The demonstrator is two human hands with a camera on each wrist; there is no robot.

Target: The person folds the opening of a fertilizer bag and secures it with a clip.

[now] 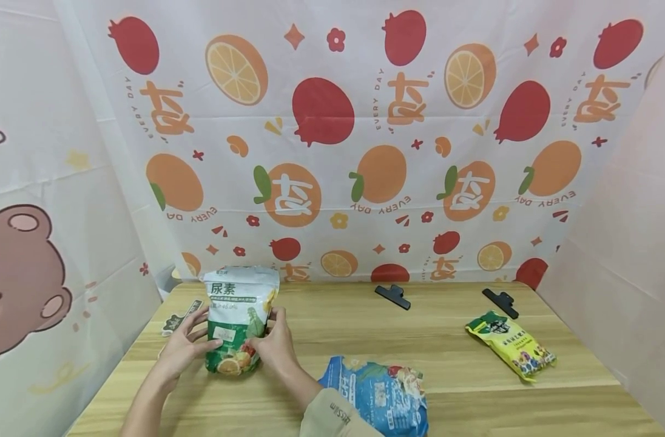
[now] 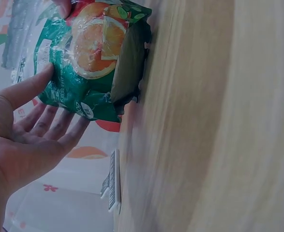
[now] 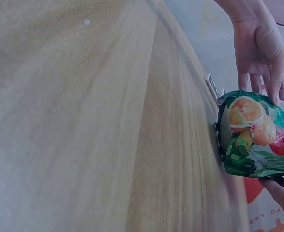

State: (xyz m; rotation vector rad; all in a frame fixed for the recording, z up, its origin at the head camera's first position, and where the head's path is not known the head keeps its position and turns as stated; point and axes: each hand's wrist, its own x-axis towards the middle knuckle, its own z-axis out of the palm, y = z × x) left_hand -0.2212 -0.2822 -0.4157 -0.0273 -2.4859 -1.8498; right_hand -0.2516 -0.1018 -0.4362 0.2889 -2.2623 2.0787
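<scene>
A white and green bag of urea fertilizer [image 1: 235, 346], printed with fruit and vegetables, stands upright at the left of the table. My left hand [image 1: 181, 347] grips its left side, thumb on the front and fingers along the side and behind. On the opposite side my right hand [image 1: 278, 346] holds it, with the thumb on the front. In the left wrist view the bag's underside [image 2: 129, 72] shows close to the tabletop; whether it touches is unclear. The right wrist view shows both hands around the green lower part [image 3: 258, 135].
A blue bag [image 1: 378, 394] lies near the front, by my right sleeve. Farther right lies a yellow and green packet [image 1: 513, 346]. Two black clips [image 1: 392, 296] [image 1: 500, 302] lie along the back edge. Behind the left hand is a flat label-like piece [image 1: 182, 318]. Printed curtains surround the table.
</scene>
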